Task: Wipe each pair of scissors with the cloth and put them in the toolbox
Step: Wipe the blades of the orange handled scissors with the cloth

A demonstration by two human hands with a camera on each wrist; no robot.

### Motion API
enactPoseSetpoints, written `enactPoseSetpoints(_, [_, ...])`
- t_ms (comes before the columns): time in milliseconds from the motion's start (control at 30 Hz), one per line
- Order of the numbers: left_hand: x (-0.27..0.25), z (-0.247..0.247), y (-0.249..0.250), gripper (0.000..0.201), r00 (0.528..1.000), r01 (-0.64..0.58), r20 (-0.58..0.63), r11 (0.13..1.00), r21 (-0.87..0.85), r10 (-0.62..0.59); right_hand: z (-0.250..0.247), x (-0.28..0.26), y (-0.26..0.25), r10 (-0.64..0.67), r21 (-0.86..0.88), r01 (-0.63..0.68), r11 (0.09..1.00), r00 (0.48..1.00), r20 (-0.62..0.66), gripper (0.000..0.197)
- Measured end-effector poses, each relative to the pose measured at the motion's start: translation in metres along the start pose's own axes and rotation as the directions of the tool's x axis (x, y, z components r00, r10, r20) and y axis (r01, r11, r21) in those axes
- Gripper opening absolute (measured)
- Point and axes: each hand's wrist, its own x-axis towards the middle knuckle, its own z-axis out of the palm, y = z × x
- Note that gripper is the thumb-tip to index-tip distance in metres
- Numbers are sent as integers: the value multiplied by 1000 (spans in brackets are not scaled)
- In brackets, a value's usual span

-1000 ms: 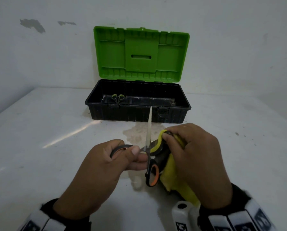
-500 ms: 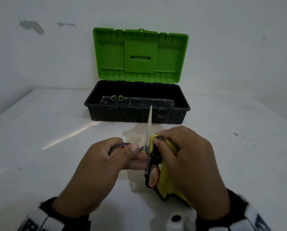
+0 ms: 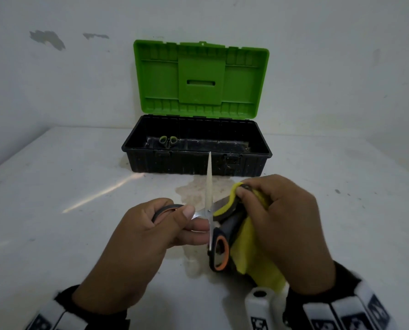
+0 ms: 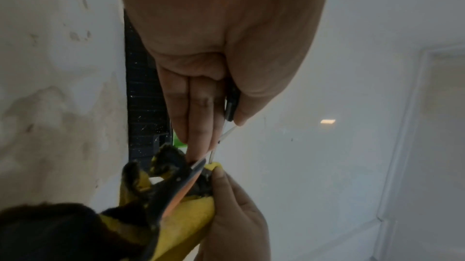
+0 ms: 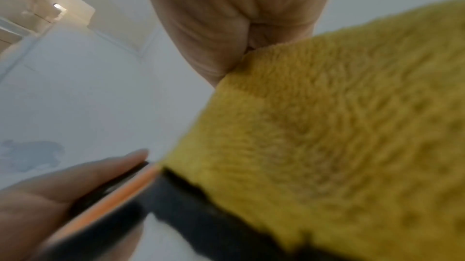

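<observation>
Over the counter (image 3: 56,210), the left hand (image 3: 137,236) grips one handle of the open scissors (image 3: 219,248); the right hand (image 3: 284,225) pinches the cloth (image 3: 248,244) round one blade. The bare blade could nick a finger if the cloth slips; the toolbox (image 3: 196,163) waits behind

Black-and-orange scissors (image 3: 216,236) are splayed wide open, one blade pointing up toward the toolbox (image 3: 196,160), the other wrapped in the yellow cloth (image 3: 251,253). Toolbox's black, green lid up, with another pair (image 3: 168,140) already lying inside at the left.
</observation>
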Motion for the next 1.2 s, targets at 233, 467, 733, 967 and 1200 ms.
enactPoseSetpoints(233, [-2,-1,0,37,990,138,22,978,-157,-137,-17,5,13,87,11,-87,996,993,-80,9])
enactPoseSetpoints(467, [-1,5,2,33,987,160,33,960,-228,-157,-13,-10,-12,-221,53,218,974,974,44,18])
enactPoseSetpoints(733, [-2,3,3,32,986,163,70,962,-218,-151,-10,-6,0,-178,45,176,983,984,23,16])
enactPoseSetpoints(967, [-3,1,3,28,985,168,67,959,-229,-157,-9,-6,4,-110,35,111,993,994,-18,15])
enactPoseSetpoints(1200, [-1,-2,2,31,991,128,58,978,-163,-120,-2,-13,-10,-169,88,168,982,985,12,16])
